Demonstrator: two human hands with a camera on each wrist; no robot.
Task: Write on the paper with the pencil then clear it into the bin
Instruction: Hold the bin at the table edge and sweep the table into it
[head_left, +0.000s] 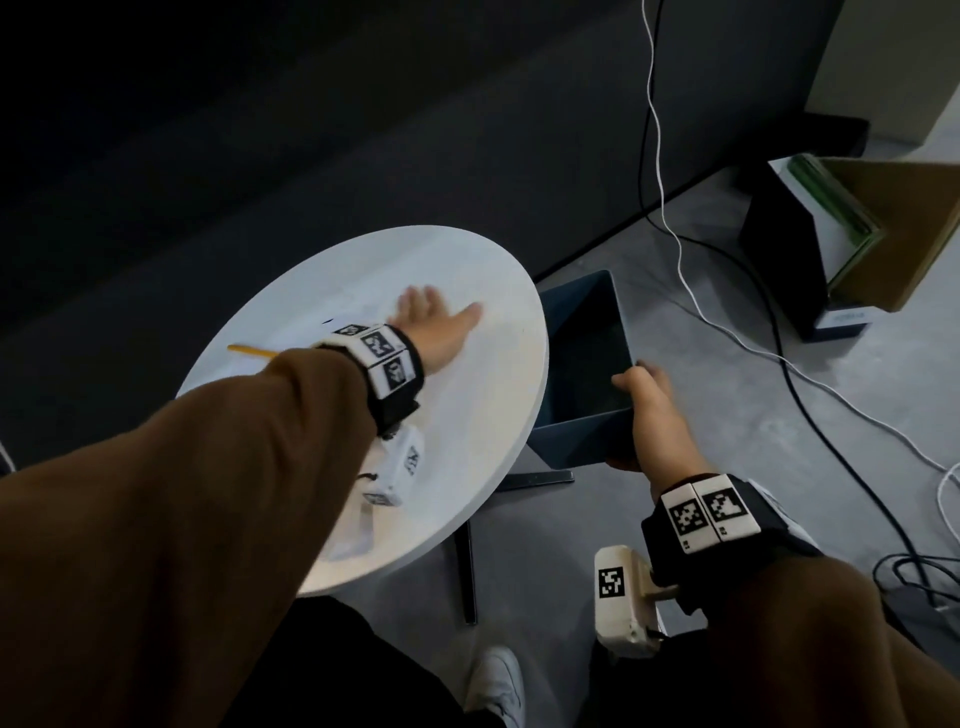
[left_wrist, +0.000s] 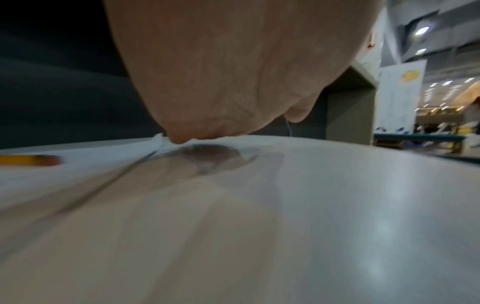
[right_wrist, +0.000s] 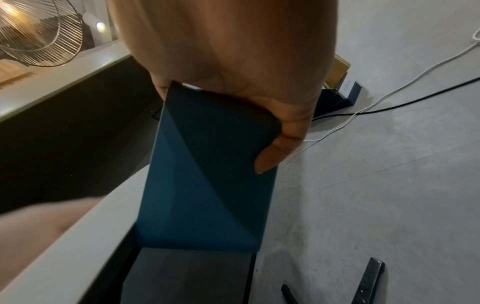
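My left hand (head_left: 436, 319) lies flat on the round white table (head_left: 483, 447), fingers straight, pressing on the white paper (left_wrist: 103, 157). In the left wrist view the paper's edge is rucked up under a fingertip (left_wrist: 179, 140). The yellow pencil (head_left: 253, 352) rests on the table left of my forearm and shows as a blurred end (left_wrist: 31, 160) on the paper. My right hand (head_left: 641, 400) grips the near right corner of the dark blue bin (head_left: 582, 364), thumb (right_wrist: 270, 158) on the outer wall (right_wrist: 207, 195). The bin hangs open-topped against the table's right edge and looks empty.
Black and white cables (head_left: 675, 249) run across the grey floor to the right. A dark box with cardboard (head_left: 857, 244) stands at the far right. Black table legs (head_left: 467, 561) spread beneath the top. A dark wall backs the table.
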